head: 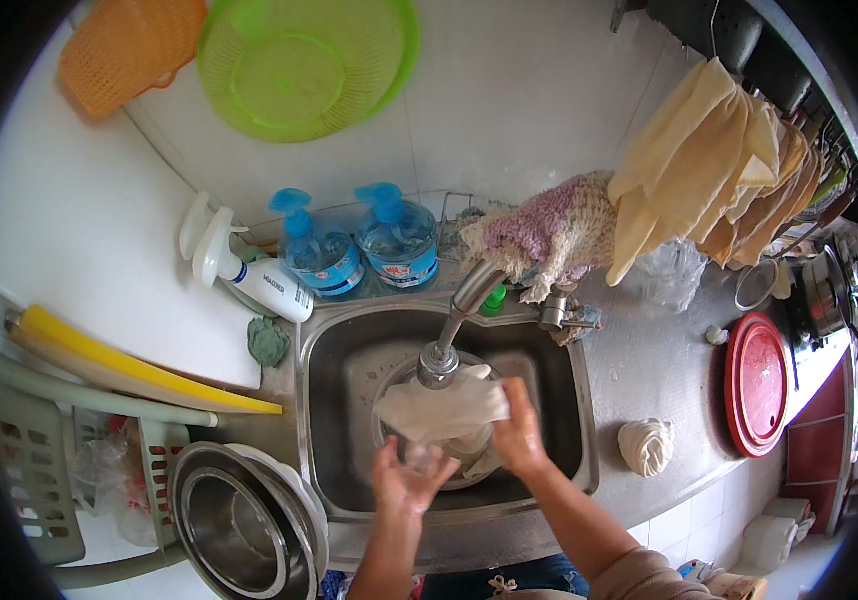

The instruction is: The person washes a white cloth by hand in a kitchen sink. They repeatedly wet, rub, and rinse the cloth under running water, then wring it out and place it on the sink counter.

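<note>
My right hand [520, 427] grips the right end of a wet white cloth [440, 411], which spreads beneath the head of the metal faucet [466, 300]. Palm up and fingers apart, my left hand [410, 472] is just below the cloth's near edge, with what looks like water over its fingers. Under both hands a round basin [387, 375], partly hidden by the cloth, sits in the stainless steel sink [339, 360], and more pale cloth lies in it. A twisted white cloth bundle [646, 448] rests on the counter to the right.
Behind the sink stand two blue pump bottles [399, 247] and a white spray bottle [264, 285]. Stacked metal bowls [237, 525] are at the lower left. A red lid [757, 386] lies on the right counter. Yellowish cloths [691, 150] hang at the upper right.
</note>
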A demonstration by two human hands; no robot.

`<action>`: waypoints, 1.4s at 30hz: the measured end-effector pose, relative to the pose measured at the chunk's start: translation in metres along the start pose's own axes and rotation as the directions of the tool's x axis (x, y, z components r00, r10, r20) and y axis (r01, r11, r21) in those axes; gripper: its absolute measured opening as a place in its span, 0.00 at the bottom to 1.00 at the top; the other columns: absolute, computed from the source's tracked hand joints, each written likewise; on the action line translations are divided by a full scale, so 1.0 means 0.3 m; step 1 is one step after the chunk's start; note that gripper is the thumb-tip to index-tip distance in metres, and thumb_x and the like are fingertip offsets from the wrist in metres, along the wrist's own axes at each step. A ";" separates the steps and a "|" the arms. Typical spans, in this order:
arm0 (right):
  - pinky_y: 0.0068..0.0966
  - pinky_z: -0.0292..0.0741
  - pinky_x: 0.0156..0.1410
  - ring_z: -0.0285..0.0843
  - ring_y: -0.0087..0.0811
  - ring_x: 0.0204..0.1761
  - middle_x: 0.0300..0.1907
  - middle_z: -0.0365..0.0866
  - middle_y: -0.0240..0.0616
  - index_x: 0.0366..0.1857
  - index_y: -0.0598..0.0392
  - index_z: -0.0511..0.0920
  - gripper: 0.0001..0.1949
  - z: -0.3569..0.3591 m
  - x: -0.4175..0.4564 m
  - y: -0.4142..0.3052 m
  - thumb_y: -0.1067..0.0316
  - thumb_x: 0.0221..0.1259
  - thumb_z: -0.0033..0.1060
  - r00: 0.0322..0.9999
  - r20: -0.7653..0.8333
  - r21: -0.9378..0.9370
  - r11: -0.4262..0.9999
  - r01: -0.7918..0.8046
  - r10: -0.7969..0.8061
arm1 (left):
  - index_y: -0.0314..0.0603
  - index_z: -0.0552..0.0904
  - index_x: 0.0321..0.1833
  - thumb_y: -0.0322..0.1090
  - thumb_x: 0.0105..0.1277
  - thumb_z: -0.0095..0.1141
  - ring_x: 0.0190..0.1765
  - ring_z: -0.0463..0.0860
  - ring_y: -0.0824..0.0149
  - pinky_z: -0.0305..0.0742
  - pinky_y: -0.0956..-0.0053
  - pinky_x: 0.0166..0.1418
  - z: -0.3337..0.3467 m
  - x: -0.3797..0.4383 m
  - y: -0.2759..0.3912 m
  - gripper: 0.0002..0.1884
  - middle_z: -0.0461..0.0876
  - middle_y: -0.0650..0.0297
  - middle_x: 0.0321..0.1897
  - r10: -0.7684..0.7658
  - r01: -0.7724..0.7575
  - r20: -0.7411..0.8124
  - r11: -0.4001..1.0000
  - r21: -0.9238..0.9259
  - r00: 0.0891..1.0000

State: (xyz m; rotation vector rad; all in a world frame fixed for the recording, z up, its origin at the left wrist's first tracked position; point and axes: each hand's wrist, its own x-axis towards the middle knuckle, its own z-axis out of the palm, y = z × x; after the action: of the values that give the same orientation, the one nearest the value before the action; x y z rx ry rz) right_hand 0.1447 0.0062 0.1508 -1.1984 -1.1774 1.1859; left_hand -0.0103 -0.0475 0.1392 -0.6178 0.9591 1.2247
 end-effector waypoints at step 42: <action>0.56 0.48 0.67 0.48 0.57 0.68 0.67 0.50 0.54 0.64 0.50 0.60 0.29 0.169 -0.101 0.177 0.53 0.59 0.47 0.961 0.184 -0.709 0.705 -0.016 0.207 | 0.41 0.68 0.61 0.45 0.66 0.45 0.61 0.67 0.63 0.63 0.63 0.64 -0.067 -0.003 -0.157 0.23 0.66 0.61 0.62 0.130 -0.217 0.621 0.974 0.066 0.773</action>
State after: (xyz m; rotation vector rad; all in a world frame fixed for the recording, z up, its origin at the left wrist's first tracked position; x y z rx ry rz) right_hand 0.0920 -0.0218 0.0985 -1.7414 -1.8827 1.0105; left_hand 0.0294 -0.0767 0.1256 0.0060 0.5372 1.3894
